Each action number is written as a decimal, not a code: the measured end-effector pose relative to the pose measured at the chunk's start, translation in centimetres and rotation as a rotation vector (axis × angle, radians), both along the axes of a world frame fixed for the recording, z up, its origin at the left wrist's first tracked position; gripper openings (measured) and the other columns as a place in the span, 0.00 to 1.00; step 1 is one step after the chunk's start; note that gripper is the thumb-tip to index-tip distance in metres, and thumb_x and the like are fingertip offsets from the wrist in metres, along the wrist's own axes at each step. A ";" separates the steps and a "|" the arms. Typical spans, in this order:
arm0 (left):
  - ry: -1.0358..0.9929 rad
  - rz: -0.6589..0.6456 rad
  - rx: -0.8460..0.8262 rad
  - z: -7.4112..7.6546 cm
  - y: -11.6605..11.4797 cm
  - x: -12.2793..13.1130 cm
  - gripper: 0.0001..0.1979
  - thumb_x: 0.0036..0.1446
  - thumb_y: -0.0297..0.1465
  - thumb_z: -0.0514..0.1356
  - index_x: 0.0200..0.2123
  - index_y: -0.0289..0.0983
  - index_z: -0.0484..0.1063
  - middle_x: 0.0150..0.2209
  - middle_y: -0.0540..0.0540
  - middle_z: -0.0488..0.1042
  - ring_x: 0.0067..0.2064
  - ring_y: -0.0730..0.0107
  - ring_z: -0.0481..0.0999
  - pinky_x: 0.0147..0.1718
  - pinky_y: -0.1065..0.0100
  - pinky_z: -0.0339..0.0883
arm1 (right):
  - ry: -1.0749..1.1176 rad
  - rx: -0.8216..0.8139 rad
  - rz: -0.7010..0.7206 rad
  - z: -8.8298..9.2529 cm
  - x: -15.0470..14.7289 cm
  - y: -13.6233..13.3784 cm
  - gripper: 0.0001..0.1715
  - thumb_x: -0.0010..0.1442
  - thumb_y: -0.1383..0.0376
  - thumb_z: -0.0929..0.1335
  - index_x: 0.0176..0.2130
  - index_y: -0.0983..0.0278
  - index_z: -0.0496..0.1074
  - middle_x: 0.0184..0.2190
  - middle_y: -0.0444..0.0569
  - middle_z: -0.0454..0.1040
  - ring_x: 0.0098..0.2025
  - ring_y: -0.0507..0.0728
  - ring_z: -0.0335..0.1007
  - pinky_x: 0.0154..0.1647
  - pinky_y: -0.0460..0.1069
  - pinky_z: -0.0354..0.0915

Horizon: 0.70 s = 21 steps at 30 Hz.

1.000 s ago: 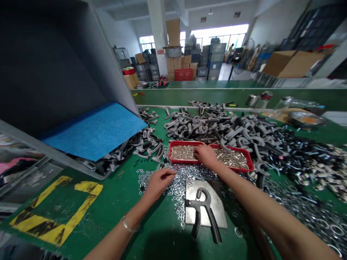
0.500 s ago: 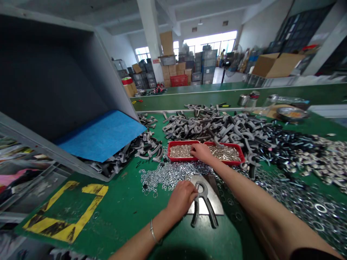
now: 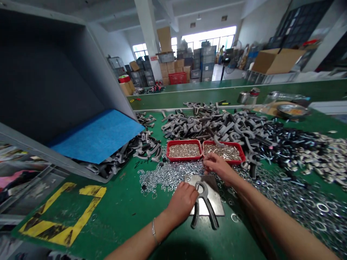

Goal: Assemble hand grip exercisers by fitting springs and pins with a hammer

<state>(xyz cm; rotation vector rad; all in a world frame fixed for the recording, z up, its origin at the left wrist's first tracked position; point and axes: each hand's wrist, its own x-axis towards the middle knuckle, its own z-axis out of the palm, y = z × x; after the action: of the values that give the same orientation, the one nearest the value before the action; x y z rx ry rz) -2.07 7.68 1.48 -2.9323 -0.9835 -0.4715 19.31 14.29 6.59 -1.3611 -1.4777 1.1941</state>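
Observation:
A grey plier-like tool (image 3: 205, 202) with a hooked round head and two dark handles lies on a square metal plate (image 3: 219, 206), handles toward me. My left hand (image 3: 183, 199) is closed on the tool's left side near the head, fingertips hidden beneath it. Above the plate's far right corner hovers my right hand (image 3: 217, 166), thumb and fingers pinched together; whatever they hold is too small to make out. Just beyond stand two red trays: the left tray (image 3: 184, 159) holds tiny metal pieces, the right tray (image 3: 242, 155) small pins.
Small rings (image 3: 162, 177) spread across the green table left of the plate, larger rings (image 3: 311, 206) to the right. Grey tool parts (image 3: 200, 126) are heaped behind the trays, with black-headed bolts (image 3: 284, 144) beside them. A tilted grey bin (image 3: 108, 72) with blue sheet stands at left.
My right hand has come out of the left red tray and back toward me, to above the plate's far edge. My left hand and the plier-like tool have stayed put.

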 end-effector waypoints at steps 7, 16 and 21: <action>0.230 -0.249 0.128 2.3 0.8 1.7 0.11 0.66 0.27 0.53 0.33 0.32 0.73 0.33 0.41 0.73 0.37 0.58 0.70 0.44 0.54 0.62 | 0.342 -0.213 0.012 -1.2 2.5 -8.5 0.12 0.61 0.56 0.67 0.37 0.60 0.62 0.28 0.39 0.69 0.29 0.53 0.73 0.36 0.54 0.74; -0.101 0.038 -0.239 3.5 1.1 -1.0 0.11 0.66 0.34 0.57 0.47 0.36 0.72 0.44 0.43 0.74 0.47 0.60 0.72 0.48 0.61 0.67 | -0.227 0.076 0.143 -2.7 0.9 -10.2 0.13 0.67 0.57 0.62 0.35 0.62 0.66 0.27 0.45 0.73 0.27 0.56 0.74 0.31 0.52 0.71; -0.231 0.232 -0.250 6.6 7.5 -1.1 0.10 0.67 0.31 0.53 0.42 0.36 0.74 0.43 0.44 0.75 0.48 0.65 0.73 0.50 0.65 0.66 | -0.411 0.323 0.164 -4.4 -1.3 -10.4 0.10 0.66 0.60 0.64 0.36 0.61 0.72 0.37 0.52 0.74 0.43 0.62 0.71 0.49 0.59 0.67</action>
<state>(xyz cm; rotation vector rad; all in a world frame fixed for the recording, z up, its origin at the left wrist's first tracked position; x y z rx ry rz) -3.18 15.22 8.10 -2.9648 -1.4912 -0.7379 18.04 3.87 2.21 -1.3276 -2.0055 0.7485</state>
